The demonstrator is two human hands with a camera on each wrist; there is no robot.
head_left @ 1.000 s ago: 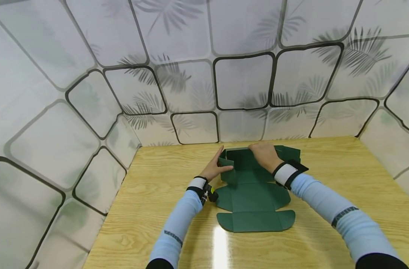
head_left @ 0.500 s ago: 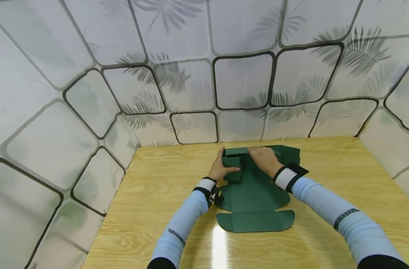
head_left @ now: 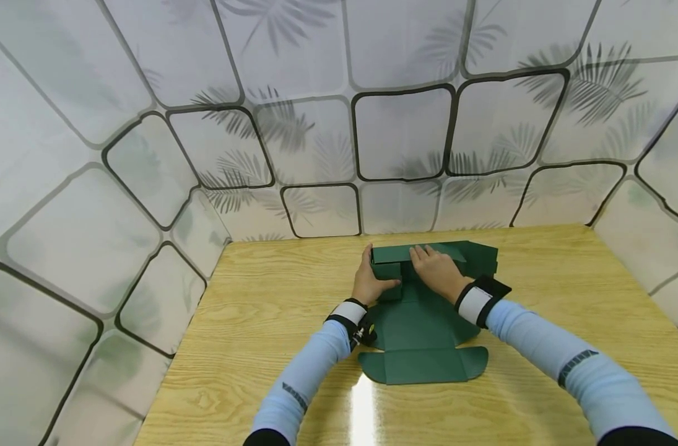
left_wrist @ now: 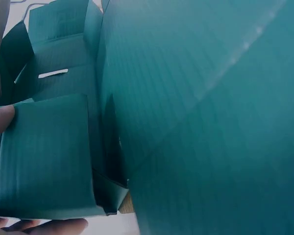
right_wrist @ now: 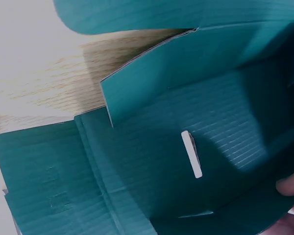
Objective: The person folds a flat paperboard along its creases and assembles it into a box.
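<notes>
A green cardboard mailer box (head_left: 428, 328), partly folded, lies on the table, its flat lid panel toward me in the head view. My left hand (head_left: 369, 282) grips its left side panel (left_wrist: 49, 152); the thumb lies on the inner face and fingertips show at the outer edge in the left wrist view. At the raised back wall (head_left: 394, 253), my right hand (head_left: 439, 269) pinches the top edge, thumb inside and fingers outside in the right wrist view. A pale slot (right_wrist: 192, 154) shows in the box floor. The right hand covers part of the back wall.
The wood-grain table (head_left: 272, 322) extends around the box on all sides. Patterned curtain-like walls (head_left: 311, 142) rise behind the table and at its sides. The box's right side flap (head_left: 478, 257) stands out beyond the right hand.
My left hand has moved to the right, folding the left side panel inward. The right hand stays at the back wall, its fingers shifted slightly, and more of the wall's top strip shows.
</notes>
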